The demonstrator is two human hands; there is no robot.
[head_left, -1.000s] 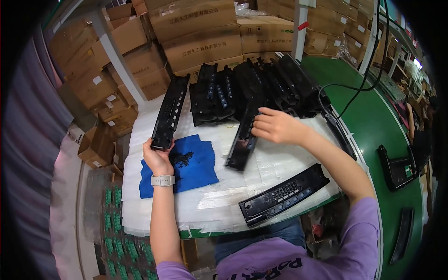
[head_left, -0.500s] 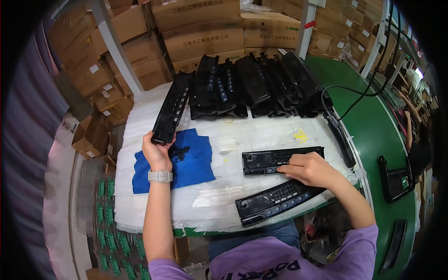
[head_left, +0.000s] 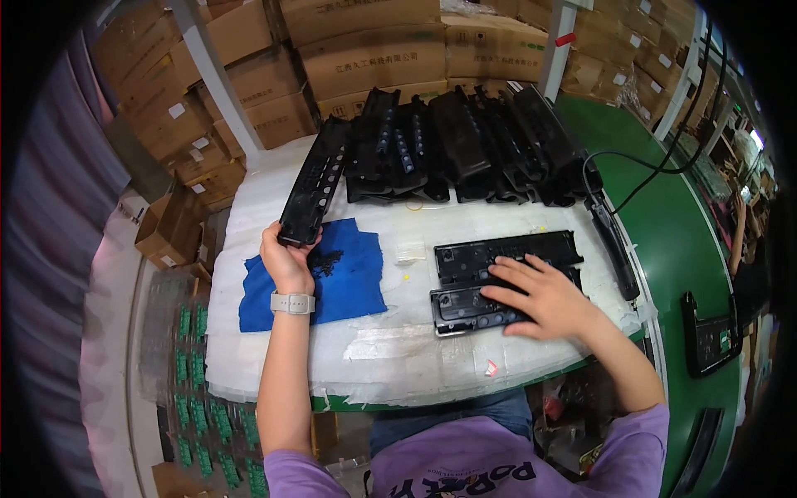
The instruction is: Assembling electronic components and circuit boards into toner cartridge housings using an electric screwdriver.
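My left hand (head_left: 288, 259) is closed around the near end of a long black plastic panel (head_left: 314, 187) with a row of round holes, tilted away from me. Under that wrist lies a blue cloth (head_left: 353, 290) with a small heap of black parts (head_left: 325, 263). My right hand (head_left: 544, 300) rests with spread fingers across two more black panels lying side by side. Of these, the far panel (head_left: 462, 259) and the near panel (head_left: 459, 314) show ribbed insides, partly covered by my fingers. Round grey-blue buttons sit in the near one.
Black housings (head_left: 473, 153) are piled along the far edge of the white padded table (head_left: 382, 365). A black cabled tool (head_left: 613, 249) lies at the right edge, beside a green surface (head_left: 656, 241). Green circuit boards (head_left: 199, 415) stand at lower left. Cardboard boxes (head_left: 374, 62) are stacked behind.
The near panel has straightened and moved up against the far one, which slid away over the yellow bits. My right hand went from a pinch to spread fingers. My left hand keeps its panel.
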